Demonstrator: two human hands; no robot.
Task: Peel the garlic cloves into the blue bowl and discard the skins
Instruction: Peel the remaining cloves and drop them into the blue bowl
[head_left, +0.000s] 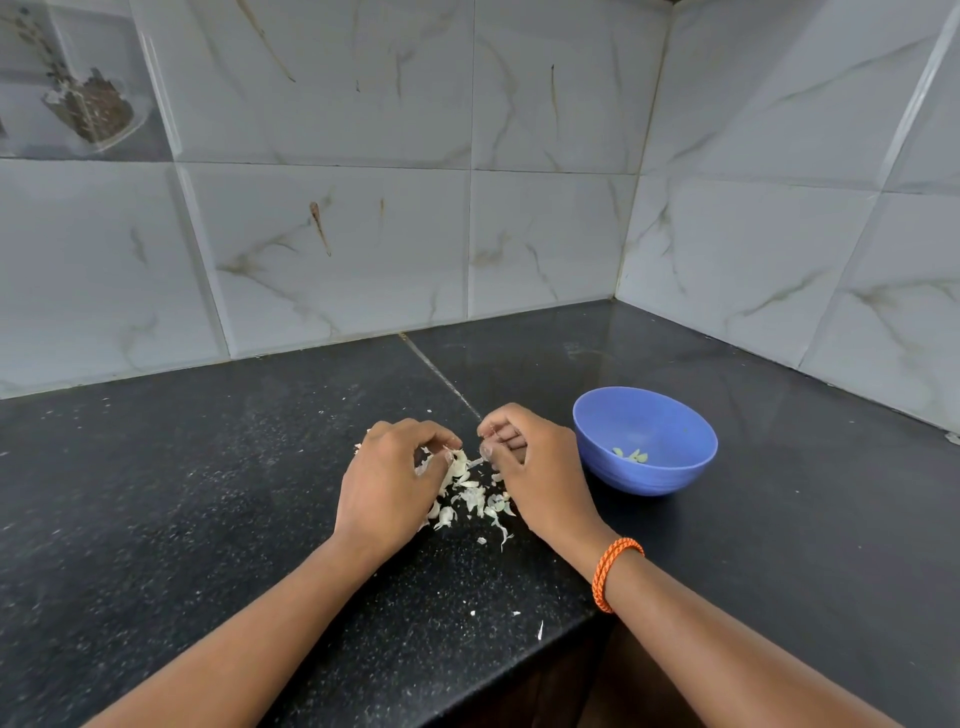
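Two bare forearms reach in from the 7 and 5 o'clock corners of the frame and converge over a black speckled tabletop (218, 467), the right wrist ringed by an orange cord bracelet (615, 571). The left hand (389, 478) arches knuckles-up, its fingers curled downward and its fingertips pinching a pale piece of garlic (457, 462) at the top of a scatter of papery garlic skins (472, 499) lying on the tabletop between the two hands. The right hand (535, 467), at 3 o'clock from the left, is also curled, thumb and forefinger pressed together on a thin shred of skin (475, 461) that runs toward the left hand's garlic. Just beyond the right hand, at its 2 o'clock, the blue bowl (644, 441) stands upright on the tabletop with a few peeled cloves (631, 455) in its bottom. Farther back, marble-patterned wall tiles (337, 234) meet in a corner at 1 o'clock.
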